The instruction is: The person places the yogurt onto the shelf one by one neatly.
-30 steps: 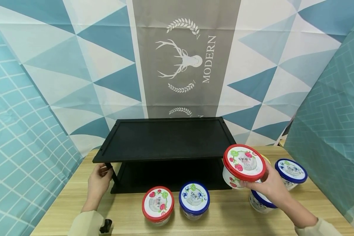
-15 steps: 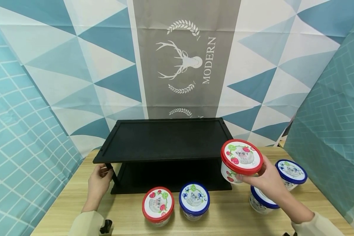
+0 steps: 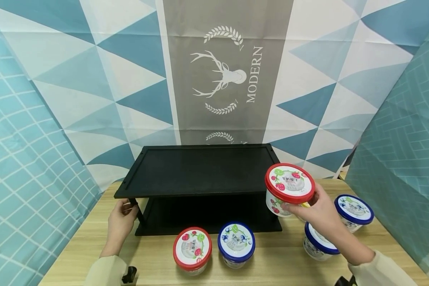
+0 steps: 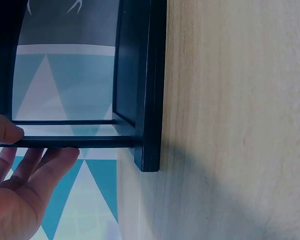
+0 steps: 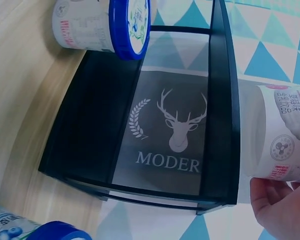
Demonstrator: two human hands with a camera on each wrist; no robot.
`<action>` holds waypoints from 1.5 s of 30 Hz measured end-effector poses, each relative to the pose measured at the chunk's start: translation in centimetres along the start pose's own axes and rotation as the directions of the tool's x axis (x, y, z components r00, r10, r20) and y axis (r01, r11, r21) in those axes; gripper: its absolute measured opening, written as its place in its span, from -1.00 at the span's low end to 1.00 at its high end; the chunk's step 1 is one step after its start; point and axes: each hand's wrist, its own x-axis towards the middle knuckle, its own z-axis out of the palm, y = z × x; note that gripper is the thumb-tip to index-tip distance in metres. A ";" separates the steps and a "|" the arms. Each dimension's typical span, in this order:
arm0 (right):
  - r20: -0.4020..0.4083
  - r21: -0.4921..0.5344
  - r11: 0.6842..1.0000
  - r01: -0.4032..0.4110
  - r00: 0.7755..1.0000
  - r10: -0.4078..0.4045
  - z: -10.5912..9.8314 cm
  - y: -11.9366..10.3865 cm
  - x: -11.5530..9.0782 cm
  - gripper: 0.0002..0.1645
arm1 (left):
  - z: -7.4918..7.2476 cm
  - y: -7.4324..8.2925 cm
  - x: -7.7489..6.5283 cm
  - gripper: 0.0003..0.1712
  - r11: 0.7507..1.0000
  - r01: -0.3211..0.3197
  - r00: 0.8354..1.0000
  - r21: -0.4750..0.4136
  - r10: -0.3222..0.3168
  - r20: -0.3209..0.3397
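Note:
A two-tier black shelf stands on the wooden table. My left hand grips its front left post; in the left wrist view the thumb lies on one side of the post and the fingers on the other. My right hand holds a red-lidded strawberry tub in the air, slightly tilted, by the shelf's right end. In the right wrist view that tub shows beyond the shelf's top board. In front of the shelf sit another red-lidded tub and a blue-lidded blueberry tub.
Two more blue-lidded tubs, one nearer and one farther back, stand on the table at the right. A bit of yellow shows behind my right hand, mostly hidden. Patterned cloth hangs behind the shelf and at both sides.
My right hand has carried the red-lidded tub a little up and to the left, closer to the shelf's top board. My left hand keeps its place on the post.

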 end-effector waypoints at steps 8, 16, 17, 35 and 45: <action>-0.028 -0.023 1.000 0.013 1.000 -0.014 0.4 -1.1 0.8 0.02 | 0.0 0.2 -0.1 -0.54 1.000 0.000 1.000 -0.002 0.000 -0.001; -0.033 -0.004 0.999 0.052 0.998 -0.052 1.0 -2.0 1.5 -0.02 | 0.0 0.0 -0.2 -0.55 1.000 -0.006 1.000 0.008 0.006 -0.004; -0.029 0.002 0.998 0.060 0.998 -0.060 1.1 -2.1 1.6 -0.03 | 0.0 0.0 -0.2 -0.55 1.000 -0.006 1.000 0.008 0.006 -0.001; -0.034 0.037 0.991 0.128 0.991 -0.127 2.2 -3.6 2.7 -0.05 | 0.0 -0.1 -0.1 -0.53 1.000 -0.001 1.000 -0.003 0.001 0.011; -0.010 0.063 0.990 0.125 0.992 -0.125 2.6 -4.3 3.2 -0.05 | -0.1 0.0 -0.3 -0.54 1.000 -0.004 1.000 -0.001 0.004 0.011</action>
